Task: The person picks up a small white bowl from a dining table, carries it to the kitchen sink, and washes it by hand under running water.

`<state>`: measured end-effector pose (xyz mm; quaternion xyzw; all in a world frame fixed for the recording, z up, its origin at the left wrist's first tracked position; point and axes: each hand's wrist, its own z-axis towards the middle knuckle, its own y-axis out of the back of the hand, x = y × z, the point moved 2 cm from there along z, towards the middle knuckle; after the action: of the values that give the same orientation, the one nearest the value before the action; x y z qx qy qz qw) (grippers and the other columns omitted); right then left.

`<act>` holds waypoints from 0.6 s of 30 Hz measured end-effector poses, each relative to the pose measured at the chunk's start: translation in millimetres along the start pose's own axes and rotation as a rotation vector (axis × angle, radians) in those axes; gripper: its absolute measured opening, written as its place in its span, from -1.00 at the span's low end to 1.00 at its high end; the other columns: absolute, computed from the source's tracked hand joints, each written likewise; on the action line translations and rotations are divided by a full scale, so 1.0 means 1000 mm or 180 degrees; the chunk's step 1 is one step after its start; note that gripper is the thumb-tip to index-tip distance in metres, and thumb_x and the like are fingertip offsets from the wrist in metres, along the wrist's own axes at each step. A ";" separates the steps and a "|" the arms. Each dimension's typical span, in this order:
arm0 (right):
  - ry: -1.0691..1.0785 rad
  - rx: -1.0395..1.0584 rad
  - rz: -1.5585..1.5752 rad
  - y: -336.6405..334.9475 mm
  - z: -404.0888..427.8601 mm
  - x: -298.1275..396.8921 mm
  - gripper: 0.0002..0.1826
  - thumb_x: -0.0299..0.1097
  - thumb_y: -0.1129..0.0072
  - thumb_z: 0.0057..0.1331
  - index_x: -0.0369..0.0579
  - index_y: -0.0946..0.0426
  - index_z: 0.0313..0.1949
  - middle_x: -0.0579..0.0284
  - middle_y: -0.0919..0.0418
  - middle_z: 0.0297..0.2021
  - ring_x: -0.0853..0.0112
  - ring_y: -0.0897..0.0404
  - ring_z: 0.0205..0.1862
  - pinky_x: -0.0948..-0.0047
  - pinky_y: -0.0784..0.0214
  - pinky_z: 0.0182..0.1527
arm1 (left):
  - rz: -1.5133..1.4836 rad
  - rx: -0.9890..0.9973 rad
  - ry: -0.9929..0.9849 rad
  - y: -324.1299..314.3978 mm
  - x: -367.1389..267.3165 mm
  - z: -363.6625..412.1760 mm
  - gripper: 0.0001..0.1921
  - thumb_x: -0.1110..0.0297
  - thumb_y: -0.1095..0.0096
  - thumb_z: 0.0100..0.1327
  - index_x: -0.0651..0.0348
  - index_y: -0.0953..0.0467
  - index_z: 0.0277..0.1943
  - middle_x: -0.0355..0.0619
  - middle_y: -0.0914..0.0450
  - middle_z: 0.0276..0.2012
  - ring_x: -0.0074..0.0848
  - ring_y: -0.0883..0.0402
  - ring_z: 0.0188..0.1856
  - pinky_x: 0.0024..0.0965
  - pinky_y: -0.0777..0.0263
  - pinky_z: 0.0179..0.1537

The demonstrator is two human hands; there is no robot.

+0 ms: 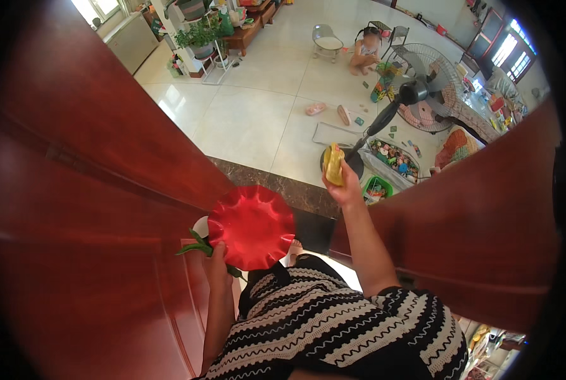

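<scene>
My left hand (218,260) grips the edge of a red dish with a wavy rim (252,227). Green peppers or leaves (198,246), too unclear to tell which, stick out beside the same hand, and part of a white round object (201,227) shows behind the dish. Farther forward and to the right, my right hand (344,184) is closed around a yellow object (334,165), perhaps a packet; its exact kind is unclear. Both hands are in front of my striped top, the left one lower in the view.
Reddish-brown wooden door panels (98,190) (454,223) flank me at a dark stone threshold (283,185). Beyond stand a pedestal fan (413,91), a toy-filled tray (394,159), a green basket (378,190) and pink slippers (316,109). A person (366,51) squats near a low chair (328,40). Potted plants (200,40) are at upper left.
</scene>
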<state>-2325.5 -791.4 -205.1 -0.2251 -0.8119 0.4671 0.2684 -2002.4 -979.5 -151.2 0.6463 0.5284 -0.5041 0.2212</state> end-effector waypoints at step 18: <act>0.1608 -0.1299 -0.0485 -0.054 0.288 0.264 -0.68 -0.27 0.19 0.29 -0.03 -0.32 0.02 0.14 -0.43 -0.03 0.22 -0.45 -0.03 0.18 -0.31 -0.05 | -0.0409 0.0392 0.0076 -0.176 -0.051 0.241 -0.76 0.54 -0.09 0.11 0.28 -0.40 -0.11 -0.22 -0.50 -0.29 -0.62 -0.48 -0.30 -0.54 -0.37 -0.27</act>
<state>-2716.8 -837.3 -218.4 -0.3215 -0.8109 0.2029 0.4448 -2259.4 -1139.5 -157.7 0.6294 0.5393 -0.5412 0.1419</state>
